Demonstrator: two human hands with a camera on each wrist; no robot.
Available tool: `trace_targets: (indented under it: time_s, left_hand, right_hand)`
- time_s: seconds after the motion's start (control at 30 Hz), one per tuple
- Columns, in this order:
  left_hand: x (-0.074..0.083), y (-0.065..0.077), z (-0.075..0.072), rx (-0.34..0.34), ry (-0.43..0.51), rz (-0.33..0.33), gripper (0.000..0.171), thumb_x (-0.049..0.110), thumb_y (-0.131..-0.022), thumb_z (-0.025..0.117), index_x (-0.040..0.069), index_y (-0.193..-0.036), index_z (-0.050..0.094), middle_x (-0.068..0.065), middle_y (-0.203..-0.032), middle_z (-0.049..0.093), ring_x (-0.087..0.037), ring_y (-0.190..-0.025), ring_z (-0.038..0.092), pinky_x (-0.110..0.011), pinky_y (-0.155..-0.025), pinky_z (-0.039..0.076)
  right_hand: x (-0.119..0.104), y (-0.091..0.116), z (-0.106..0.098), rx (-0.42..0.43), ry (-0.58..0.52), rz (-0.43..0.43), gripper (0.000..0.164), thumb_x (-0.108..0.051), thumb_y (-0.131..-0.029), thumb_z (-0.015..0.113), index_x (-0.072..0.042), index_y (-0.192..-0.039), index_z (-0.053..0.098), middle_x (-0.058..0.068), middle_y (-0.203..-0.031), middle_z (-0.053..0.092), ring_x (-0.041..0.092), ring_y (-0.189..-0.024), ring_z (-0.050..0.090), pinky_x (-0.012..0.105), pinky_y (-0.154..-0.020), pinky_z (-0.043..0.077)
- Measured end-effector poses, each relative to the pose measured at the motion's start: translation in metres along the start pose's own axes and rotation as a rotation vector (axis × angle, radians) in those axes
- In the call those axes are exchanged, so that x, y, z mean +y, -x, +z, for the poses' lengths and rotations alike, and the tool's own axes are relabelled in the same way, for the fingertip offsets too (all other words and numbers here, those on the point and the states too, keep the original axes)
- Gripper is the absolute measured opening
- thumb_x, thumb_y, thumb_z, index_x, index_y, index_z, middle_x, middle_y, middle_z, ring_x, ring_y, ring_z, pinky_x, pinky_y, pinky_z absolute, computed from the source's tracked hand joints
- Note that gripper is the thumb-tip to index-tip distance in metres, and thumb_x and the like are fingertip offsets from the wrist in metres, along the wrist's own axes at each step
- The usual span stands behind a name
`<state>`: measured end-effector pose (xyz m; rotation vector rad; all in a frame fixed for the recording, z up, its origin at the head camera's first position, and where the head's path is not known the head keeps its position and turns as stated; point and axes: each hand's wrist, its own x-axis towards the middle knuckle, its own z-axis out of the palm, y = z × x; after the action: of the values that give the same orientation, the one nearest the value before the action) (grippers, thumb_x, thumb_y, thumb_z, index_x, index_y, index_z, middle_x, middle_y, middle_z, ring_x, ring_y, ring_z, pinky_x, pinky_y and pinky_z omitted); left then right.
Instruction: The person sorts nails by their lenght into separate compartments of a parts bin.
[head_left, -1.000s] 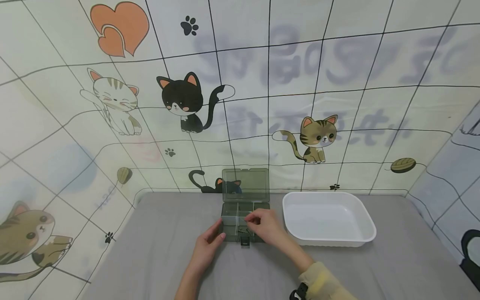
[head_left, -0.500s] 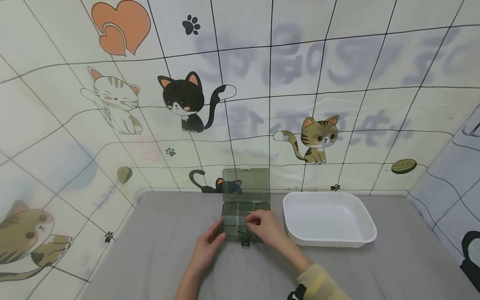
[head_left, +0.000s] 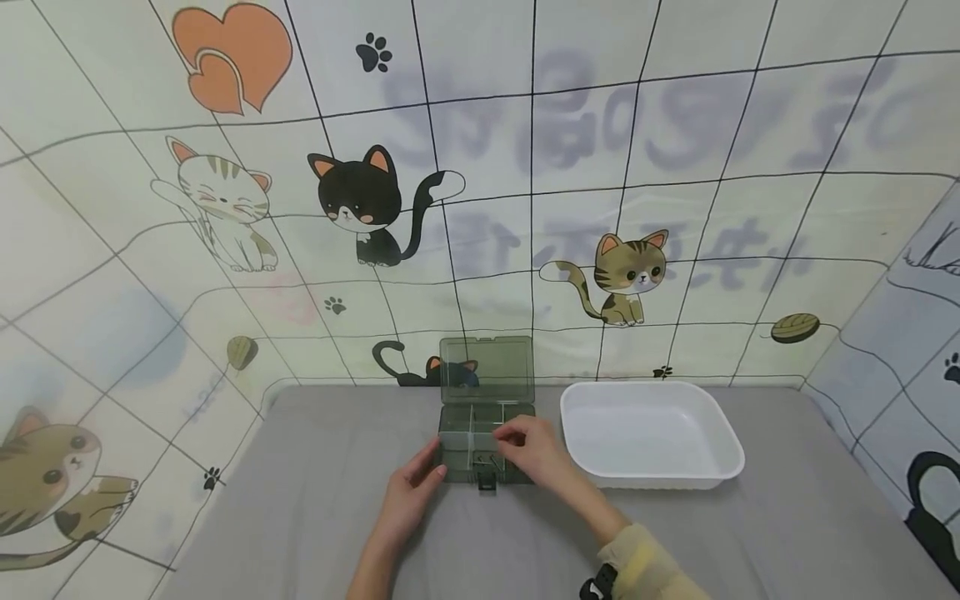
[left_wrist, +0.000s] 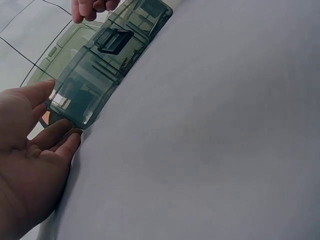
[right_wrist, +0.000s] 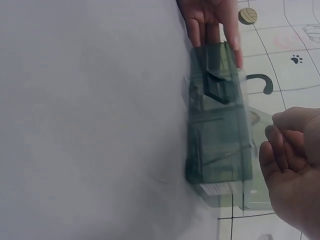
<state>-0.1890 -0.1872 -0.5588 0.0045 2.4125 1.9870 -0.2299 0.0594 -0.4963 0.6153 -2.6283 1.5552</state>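
Observation:
A green see-through compartment box (head_left: 456,460) stands on the grey cloth with its lid (head_left: 487,367) raised against the wall. Its black latch (head_left: 487,478) hangs at the front, and small dark metallic pieces (left_wrist: 125,62) lie behind the front wall. My left hand (head_left: 408,493) rests at the box's left front corner, fingers loosely bent and touching its side. Over the front compartments is my right hand (head_left: 536,450), thumb and index finger brought close together. Whether anything tiny sits between those fingertips I cannot tell. A dark thin piece (right_wrist: 220,157) shows through the box in the right wrist view.
A white tray (head_left: 652,477) stands right of the box, close to my right hand. Behind everything hangs a sheet with cat drawings (head_left: 360,196). Grey cloth (head_left: 322,500) covers the table surface.
The right hand's fingertips have shifted slightly right relative to the box. The left hand stays at the box's corner. The whole head view has moved slightly.

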Motion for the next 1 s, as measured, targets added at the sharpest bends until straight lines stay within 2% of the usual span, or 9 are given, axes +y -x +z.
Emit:
trace_targets:
  time_s: [0.17, 0.3, 0.43, 0.57, 0.77, 0.87, 1.0]
  left_hand:
    - [0.002, 0.001, 0.000, 0.000, -0.005, -0.002, 0.048, 0.022, -0.104, 0.063, 0.007, -0.149, 0.054, -0.015, -0.153, 0.050, -0.033, -0.142, 0.045, -0.031, -0.108, 0.046]
    - [0.013, -0.002, -0.004, 0.010, -0.004, 0.005, 0.042, 0.018, -0.105, 0.060, -0.002, -0.143, 0.058, -0.021, -0.145, 0.056, -0.035, -0.132, 0.055, -0.030, -0.097, 0.054]
    - [0.029, -0.015, -0.009, 0.052, -0.077, 0.035, 0.036, 0.015, -0.104, 0.061, -0.008, -0.132, 0.064, -0.023, -0.131, 0.065, -0.032, -0.117, 0.064, -0.033, -0.088, 0.059]
    - [0.048, -0.036, -0.010, 0.101, -0.151, 0.012, 0.037, 0.020, -0.104, 0.062, -0.001, -0.134, 0.065, -0.018, -0.128, 0.068, -0.029, -0.114, 0.065, -0.039, -0.091, 0.057]
    - [0.072, -0.069, -0.009, 0.067, -0.180, -0.065, 0.054, 0.026, -0.106, 0.058, 0.003, -0.153, 0.045, -0.023, -0.145, 0.056, -0.040, -0.133, 0.053, -0.056, -0.107, 0.046]
    - [0.077, -0.080, -0.004, 0.032, -0.177, -0.106, 0.064, 0.030, -0.106, 0.058, 0.004, -0.159, 0.034, -0.025, -0.154, 0.045, -0.042, -0.141, 0.044, -0.059, -0.111, 0.041]
    - [0.082, -0.091, 0.006, 0.007, -0.139, -0.122, 0.072, 0.031, -0.106, 0.059, 0.002, -0.162, 0.024, -0.028, -0.160, 0.033, -0.045, -0.147, 0.032, -0.060, -0.116, 0.034]
  right_hand:
    - [0.001, -0.004, -0.012, 0.042, 0.023, 0.036, 0.011, -0.002, -0.092, 0.072, -0.004, -0.101, 0.078, 0.002, -0.094, 0.074, 0.016, -0.084, 0.067, 0.031, -0.073, 0.057]
    - [0.002, -0.010, -0.022, 0.088, 0.022, 0.044, 0.014, 0.001, -0.091, 0.072, -0.003, -0.103, 0.078, 0.005, -0.096, 0.076, 0.018, -0.085, 0.069, 0.033, -0.076, 0.058]
    - [0.002, -0.017, -0.033, 0.129, 0.008, 0.074, 0.021, 0.003, -0.090, 0.071, 0.000, -0.111, 0.075, 0.010, -0.103, 0.075, 0.023, -0.091, 0.070, 0.039, -0.083, 0.059]
    - [0.002, -0.025, -0.042, 0.177, 0.004, 0.141, 0.029, 0.001, -0.091, 0.068, 0.001, -0.120, 0.072, 0.016, -0.113, 0.073, 0.029, -0.101, 0.069, 0.044, -0.088, 0.059]
    - [0.002, -0.041, -0.050, 0.240, -0.042, 0.246, 0.040, -0.007, -0.094, 0.066, 0.006, -0.132, 0.064, 0.023, -0.127, 0.067, 0.037, -0.111, 0.067, 0.050, -0.090, 0.057]
    - [0.004, -0.049, -0.052, 0.234, -0.073, 0.271, 0.050, -0.009, -0.094, 0.064, 0.010, -0.140, 0.055, 0.028, -0.138, 0.059, 0.041, -0.118, 0.064, 0.053, -0.096, 0.055]
    - [0.006, -0.056, -0.050, 0.195, -0.077, 0.307, 0.062, -0.009, -0.095, 0.064, 0.011, -0.149, 0.041, 0.032, -0.150, 0.046, 0.045, -0.128, 0.056, 0.055, -0.103, 0.050]
